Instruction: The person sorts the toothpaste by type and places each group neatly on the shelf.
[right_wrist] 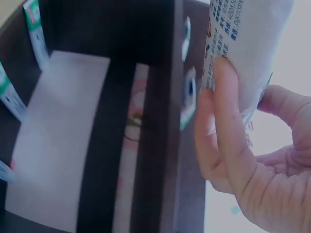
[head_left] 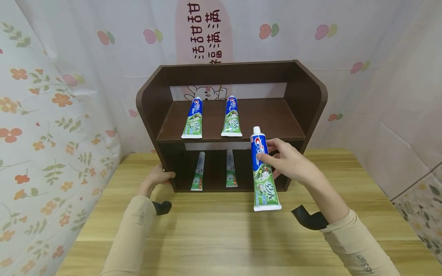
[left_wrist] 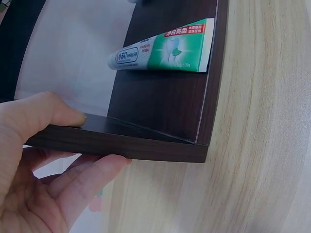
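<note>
My right hand (head_left: 291, 161) holds a blue and green Crest toothpaste tube (head_left: 263, 172) in front of the shelf's right half, its white cap pointing up. The tube's white printed back (right_wrist: 248, 48) faces the right wrist camera, with fingers across it. My left hand (left_wrist: 53, 170) grips the left side panel (left_wrist: 121, 143) of the dark brown shelf (head_left: 228, 140), thumb inside and fingers outside. On the upper board lie two matching tubes, a left toothpaste tube (head_left: 193, 119) and a middle toothpaste tube (head_left: 232, 117). Grey and green toothpaste (head_left: 198, 171) lies on the lower board, close to my left hand.
Another grey and green tube (head_left: 231, 168) lies mid lower board; a third toothpaste tube (right_wrist: 6, 172) shows at the right wrist view's left edge. The shelf stands on a wooden table (head_left: 207, 237). A patterned curtain (head_left: 121, 84) hangs behind it. Black straps (head_left: 312, 219) stick out at the wrists.
</note>
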